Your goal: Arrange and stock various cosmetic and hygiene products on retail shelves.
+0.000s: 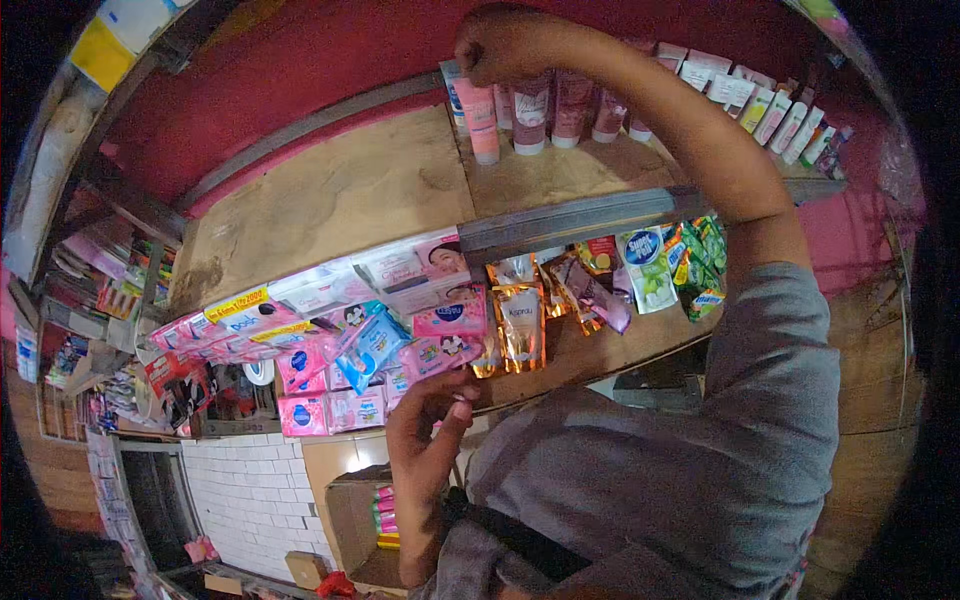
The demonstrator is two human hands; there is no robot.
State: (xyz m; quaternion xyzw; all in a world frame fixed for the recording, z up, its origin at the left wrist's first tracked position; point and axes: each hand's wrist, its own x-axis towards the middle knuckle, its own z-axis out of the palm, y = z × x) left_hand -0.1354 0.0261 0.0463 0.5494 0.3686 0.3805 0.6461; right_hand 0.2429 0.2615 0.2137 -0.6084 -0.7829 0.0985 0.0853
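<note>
My right hand [499, 49] reaches across the top of the view to the upper shelf, its fingers closed at the upper end of a pink squeeze tube [478, 120]. The tube stands at the left end of a row of darker pink tubes with white caps [530, 116]. Lower down, my left hand [435, 427] is curled in front of the lower shelf, thumb and fingertips close together. Whether anything small is between them is unclear. Just above its fingers lie pink tissue packs [439, 352] and a blue pack [373, 349]; gold pouches [520, 322] stand to the right.
The wooden upper shelf [330, 195] has a grey front edge [570, 217]. Boxes with yellow labels [236, 304] line the lower shelf's left part. Green sachets [694, 251] hang at its right. A cardboard box [352, 510] with pink packs stands below, near my left forearm.
</note>
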